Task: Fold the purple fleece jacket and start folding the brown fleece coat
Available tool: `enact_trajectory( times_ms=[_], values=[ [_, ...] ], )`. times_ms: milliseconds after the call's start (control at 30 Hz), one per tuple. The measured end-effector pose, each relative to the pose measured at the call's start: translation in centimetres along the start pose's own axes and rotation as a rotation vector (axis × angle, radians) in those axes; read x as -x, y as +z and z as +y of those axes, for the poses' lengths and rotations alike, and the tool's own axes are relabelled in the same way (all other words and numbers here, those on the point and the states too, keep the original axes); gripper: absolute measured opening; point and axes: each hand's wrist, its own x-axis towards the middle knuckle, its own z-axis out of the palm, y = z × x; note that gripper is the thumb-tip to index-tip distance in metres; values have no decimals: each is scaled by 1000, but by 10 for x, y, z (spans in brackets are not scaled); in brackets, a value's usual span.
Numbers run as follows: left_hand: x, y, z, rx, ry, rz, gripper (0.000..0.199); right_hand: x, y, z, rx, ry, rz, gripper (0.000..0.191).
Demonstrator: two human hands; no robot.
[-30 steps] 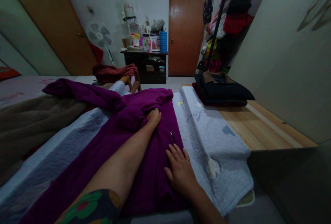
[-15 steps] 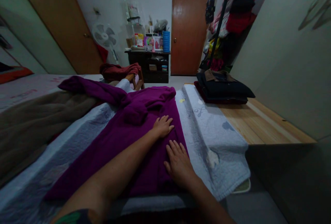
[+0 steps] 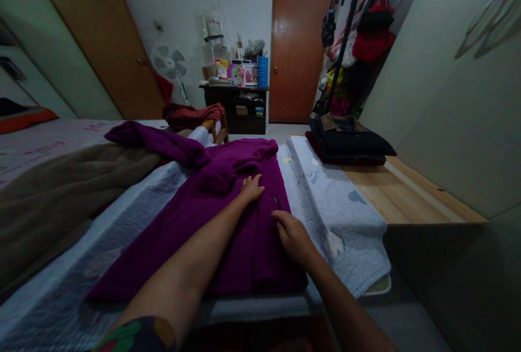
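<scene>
A purple long-sleeved top (image 3: 191, 227) lies spread on the bed, one sleeve stretched toward the far left. My left hand (image 3: 252, 189) is on its upper middle part, fingers bent into the cloth and thumb raised at the side. Close to the top's right edge, my right hand (image 3: 295, 237) has curled fingers that pinch the fabric; its fingertips are partly hidden. A small dark mark (image 3: 276, 200) shows on the purple cloth just beyond the right hand.
A light grey-blue patterned cover (image 3: 321, 200) lies under the top. Folded dark clothes (image 3: 345, 140) are stacked on the wooden board (image 3: 415, 189) at right. A brown blanket (image 3: 69, 194) lies at left, and a reddish cloth (image 3: 191, 114) hangs over a wooden chair (image 3: 222, 127).
Both hands were flat and spread on the top; now their fingers are bent in. My right hand has moved slightly up and right, and the dark mark is uncovered.
</scene>
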Motion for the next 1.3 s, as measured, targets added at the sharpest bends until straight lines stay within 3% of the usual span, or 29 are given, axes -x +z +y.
enact_trajectory(
  times_ms=[167, 333, 533, 633, 800, 933, 1067, 1200, 1300],
  values=[
    [-26, -4, 4, -21, 41, 18, 57, -33, 18, 26, 275, 45, 40, 50],
    [-44, -5, 9, -76, 89, 68, 68, -30, 36, 29, 448, 81, -25, 49],
    [-36, -5, -2, -147, 89, 68, 58, -28, 39, 25, 512, 97, -23, 51],
    [-26, -6, 4, -168, 65, 50, 55, -29, 38, 24, 530, 113, -34, 53],
    [13, -1, 21, -164, 47, -27, 51, -30, 38, 22, 535, 128, -72, 53],
    [70, 7, 22, -139, 108, -77, 52, -33, 33, 25, 471, 130, -109, 53],
    [126, 8, 16, -97, 218, -79, 58, -30, 21, 31, 368, 90, -234, 58],
    [165, 2, 14, -59, 332, -29, 54, -6, 10, 34, 280, 17, -299, 58],
    [184, -4, 13, 9, 516, -14, 31, 23, 6, 31, 232, -15, -285, 56]
  ],
)
